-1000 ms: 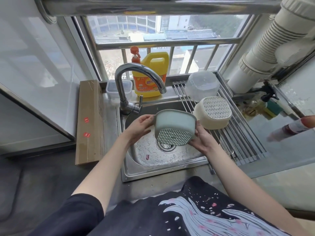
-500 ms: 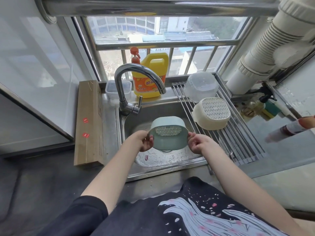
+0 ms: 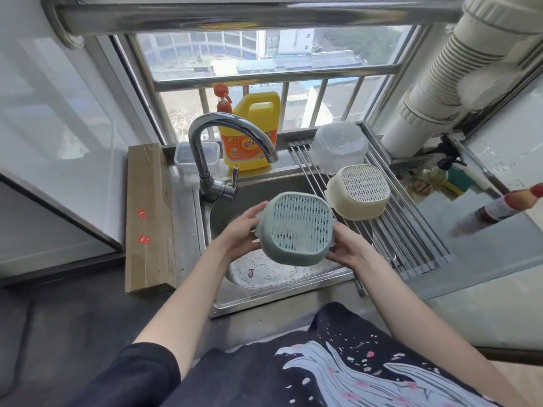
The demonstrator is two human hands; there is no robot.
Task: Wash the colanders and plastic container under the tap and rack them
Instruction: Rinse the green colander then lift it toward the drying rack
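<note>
- Since half a second ago the green colander (image 3: 295,227) has been lifted higher above the sink (image 3: 293,277) and turned over, so its perforated base now faces up toward the camera instead of showing only a narrow band of holes.
- Left hand (image 3: 241,230) grips the colander's left rim, fingers (image 3: 257,208) curled and clamped on the edge.
- Right hand (image 3: 348,245) holds the opposite rim, its fingers pressed against the lower right side of the colander.
- Relative to the sink, the green colander hangs over the basin's middle, just in front of the tap (image 3: 232,148), touching nothing but the two hands.
- No water is visible coming from the tap's spout.
- On the roll-up drying rack (image 3: 411,245) across the sink's right part, a cream colander (image 3: 360,195) lies upside down, tilted slightly, just right of the green one.
- Behind the cream colander, at the rack's far end, a clear plastic container (image 3: 338,145) rests inverted.
- Behind the sink stands a yellow detergent jug (image 3: 249,133), with a small lidded box (image 3: 183,155) to its left.
- Left of the sink, a long cardboard box (image 3: 147,212) lies on the tabletop (image 3: 73,312).
</note>
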